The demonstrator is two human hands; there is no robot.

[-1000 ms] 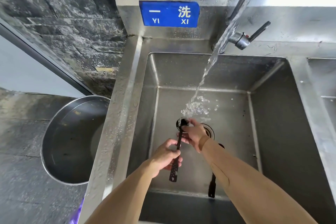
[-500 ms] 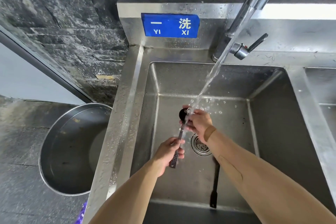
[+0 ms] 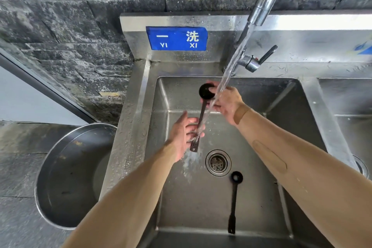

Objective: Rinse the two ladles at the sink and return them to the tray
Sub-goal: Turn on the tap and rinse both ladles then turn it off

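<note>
I hold a black ladle [image 3: 203, 106] over the steel sink [image 3: 159, 127], its bowl up and its handle pointing down. My right hand [image 3: 227, 102] grips it just below the bowl. My left hand [image 3: 186, 135] has its fingers spread around the lower handle, touching it. Water from the tap [image 3: 263, 4] runs along the handle and splashes on the sink floor. A second black ladle [image 3: 233, 203] lies flat on the sink floor, right of the drain [image 3: 218, 163]. No tray is in view.
A large steel basin [image 3: 66, 177] stands on the floor left of the sink. A blue sign [image 3: 177, 38] is on the backsplash. The tap lever [image 3: 261, 58] sticks out to the right. A second sink bowl [image 3: 350, 106] adjoins on the right.
Both hands have lifted the ladle higher toward the back of the sink. My left hand has loosened from a closed grip on the handle to spread fingers. The stream now runs down the handle.
</note>
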